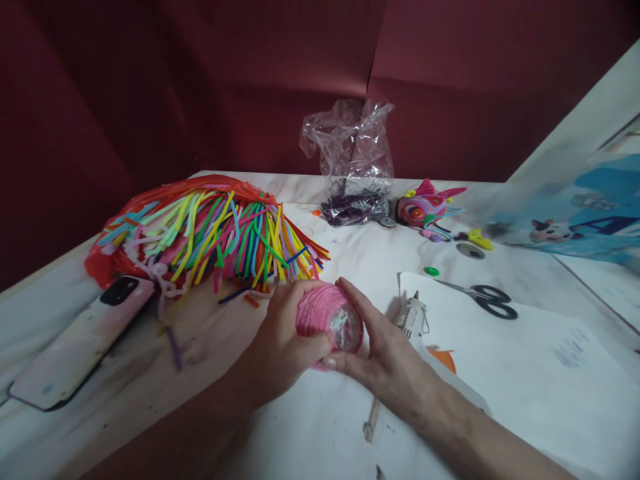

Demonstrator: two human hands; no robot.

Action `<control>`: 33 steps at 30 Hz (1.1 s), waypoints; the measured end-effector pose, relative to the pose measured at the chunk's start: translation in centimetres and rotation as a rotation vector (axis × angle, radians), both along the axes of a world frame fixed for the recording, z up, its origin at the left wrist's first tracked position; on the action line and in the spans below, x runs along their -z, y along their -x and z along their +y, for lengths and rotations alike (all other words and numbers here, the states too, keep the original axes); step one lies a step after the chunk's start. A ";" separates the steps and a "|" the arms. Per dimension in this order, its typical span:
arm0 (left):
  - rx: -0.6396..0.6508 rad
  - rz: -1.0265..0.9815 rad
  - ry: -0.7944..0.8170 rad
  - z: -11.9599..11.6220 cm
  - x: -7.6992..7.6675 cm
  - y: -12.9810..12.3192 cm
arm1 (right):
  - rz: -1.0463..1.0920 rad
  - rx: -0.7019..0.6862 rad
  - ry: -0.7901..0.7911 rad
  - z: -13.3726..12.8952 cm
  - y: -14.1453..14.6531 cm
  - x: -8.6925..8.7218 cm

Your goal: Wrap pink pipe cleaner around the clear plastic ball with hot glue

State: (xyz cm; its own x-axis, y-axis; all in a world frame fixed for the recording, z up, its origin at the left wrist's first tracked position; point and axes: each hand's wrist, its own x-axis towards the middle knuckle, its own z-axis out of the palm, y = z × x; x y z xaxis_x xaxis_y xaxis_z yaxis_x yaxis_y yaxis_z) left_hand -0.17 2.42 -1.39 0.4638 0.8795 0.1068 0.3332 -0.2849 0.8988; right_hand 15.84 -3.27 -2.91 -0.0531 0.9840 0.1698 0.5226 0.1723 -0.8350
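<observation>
A round pink ball-like piece [320, 310], wrapped in ridged pink strands, is held over the white table between my two hands. Its side toward the right shows a clear, shiny round patch. My left hand [287, 340] wraps its left side, thumb across the lower front. On the right side, my right hand [383, 347] grips it with the fingers at the top and the thumb below. Just beyond my right hand lies a white glue gun [413, 315]. Many colourful fuzzy stems [240, 233] lie in a red bag [97, 260] behind my left hand.
A phone [83, 343] lies at left. Behind are a crinkled clear bag [355, 150] and a pink decorated figure [423, 205]. Black-handled scissors [493, 300] rest on white paper [540, 360] at right, near an orange piece [443, 360]. A blue printed sheet [590, 207] stands far right.
</observation>
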 end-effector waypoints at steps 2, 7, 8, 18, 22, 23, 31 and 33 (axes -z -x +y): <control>-0.006 0.009 0.001 0.0 0.0 0.0 | 0.016 -0.011 0.021 -0.1 0.0 -0.1; 0.006 0.019 -0.014 0.0 -0.2 0.0 | 0.020 -0.036 0.009 -0.2 -0.1 0.2; 0.013 0.018 -0.018 0.0 -0.2 0.0 | 0.016 -0.038 -0.002 -0.2 -0.1 0.3; 0.011 0.023 -0.037 0.0 0.3 0.1 | -0.005 -0.010 -0.066 0.0 0.1 0.6; 0.008 -0.001 -0.039 -0.1 0.3 0.1 | 0.042 -0.021 -0.028 -0.1 0.1 0.5; 0.003 0.001 -0.037 0.0 0.3 0.1 | 0.061 -0.028 -0.008 -0.1 0.1 0.4; 0.023 -0.013 -0.004 0.3 0.3 0.3 | 0.206 -0.147 0.125 -0.6 -0.3 -0.3; 0.036 -0.025 0.009 0.5 0.4 0.4 | 0.261 -0.187 0.139 -0.5 -0.7 -0.4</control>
State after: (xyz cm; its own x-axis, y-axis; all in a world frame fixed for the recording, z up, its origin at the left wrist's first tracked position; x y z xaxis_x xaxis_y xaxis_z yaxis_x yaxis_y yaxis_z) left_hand -0.62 2.89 -1.80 0.4926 0.8632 0.1105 0.3005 -0.2878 0.9093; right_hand 16.57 -3.72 -2.51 -0.2072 0.9761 0.0662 0.2585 0.1198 -0.9586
